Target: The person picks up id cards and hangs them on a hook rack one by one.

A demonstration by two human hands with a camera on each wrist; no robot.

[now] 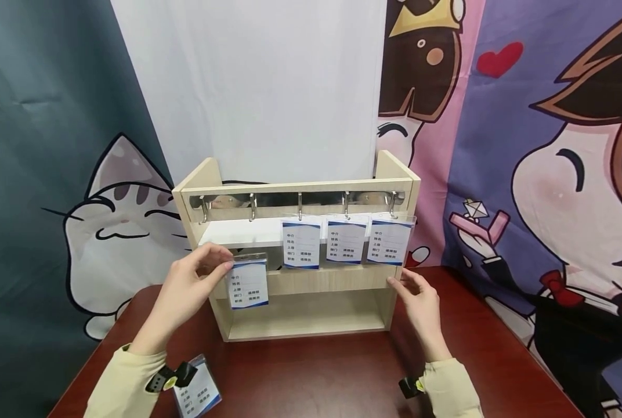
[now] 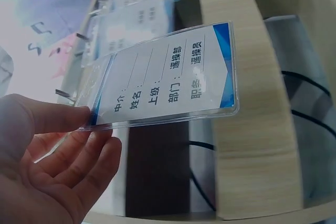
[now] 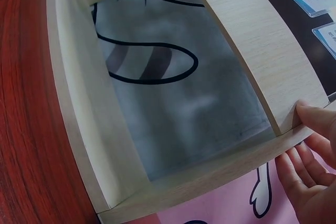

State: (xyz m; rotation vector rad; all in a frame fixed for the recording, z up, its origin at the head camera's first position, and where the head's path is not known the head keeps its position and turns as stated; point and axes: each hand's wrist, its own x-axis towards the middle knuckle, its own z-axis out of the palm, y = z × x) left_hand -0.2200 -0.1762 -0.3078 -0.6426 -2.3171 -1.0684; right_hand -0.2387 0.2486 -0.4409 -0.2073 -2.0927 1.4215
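Observation:
My left hand (image 1: 188, 284) pinches the upper left corner of a clear-sleeved ID badge (image 1: 249, 284) between thumb and fingers. That badge is held in front of the wooden rack (image 1: 316, 284), below the two left hooks. In the left wrist view the printed face of the badge shows whole, its blue-cornered end pointing away from the hand. My right hand (image 1: 420, 305) grips the rack's right side panel, thumb on the front edge and fingers on the outer side. Three ID badges hang from the middle hook (image 1: 300, 206) and the two hooks to its right.
The leftmost hook (image 1: 203, 209) and the second hook (image 1: 252, 206) carry no badge. Another ID badge (image 1: 198, 392) lies on the red-brown table (image 1: 300, 377), partly behind my left wrist. Printed curtains (image 1: 295, 87) stand behind the rack.

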